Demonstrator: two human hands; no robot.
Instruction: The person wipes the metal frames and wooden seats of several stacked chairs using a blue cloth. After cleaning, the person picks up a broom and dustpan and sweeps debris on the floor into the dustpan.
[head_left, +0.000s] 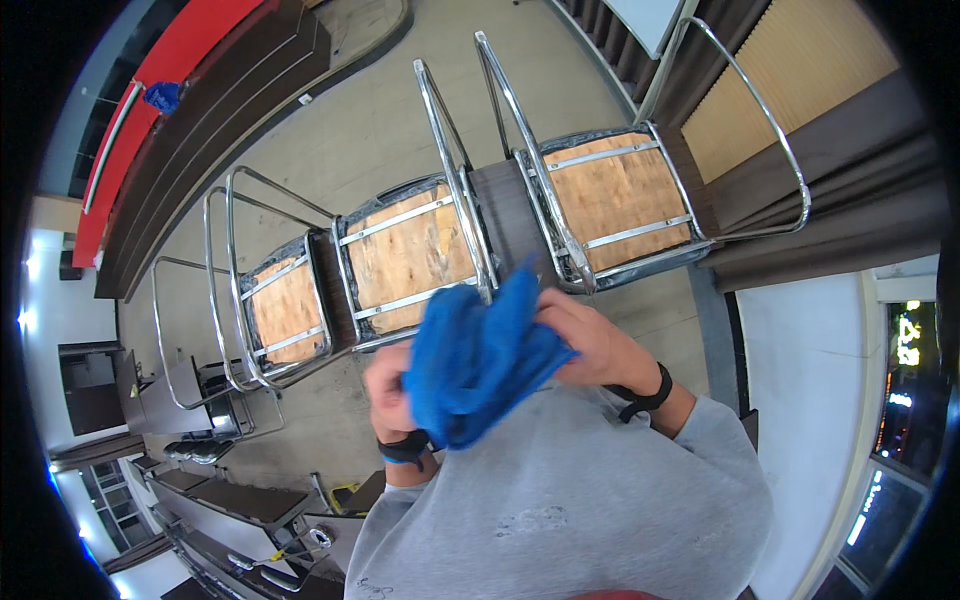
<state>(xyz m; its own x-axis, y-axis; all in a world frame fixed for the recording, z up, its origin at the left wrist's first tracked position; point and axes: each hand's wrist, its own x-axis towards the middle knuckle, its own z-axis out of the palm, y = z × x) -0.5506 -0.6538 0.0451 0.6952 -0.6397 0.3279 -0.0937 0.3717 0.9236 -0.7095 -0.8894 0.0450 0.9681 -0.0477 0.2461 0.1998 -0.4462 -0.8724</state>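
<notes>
A crumpled blue cloth is bunched between my two hands in front of my chest, partly blurred. My left hand grips its left side, and my right hand pinches the right side. Just beyond the cloth, upturned chairs rest seat-down on a dark tabletop. The middle chair's plywood seat underside is nearest to my left hand. To the right lies another plywood seat underside, and a third one sits further left. Chrome tube legs stick up from them.
A dark stepped counter with a red panel stands at the upper left; a blue bundle lies on it. Brown curtains hang at the right. Behind my left side are more tables and a yellow object.
</notes>
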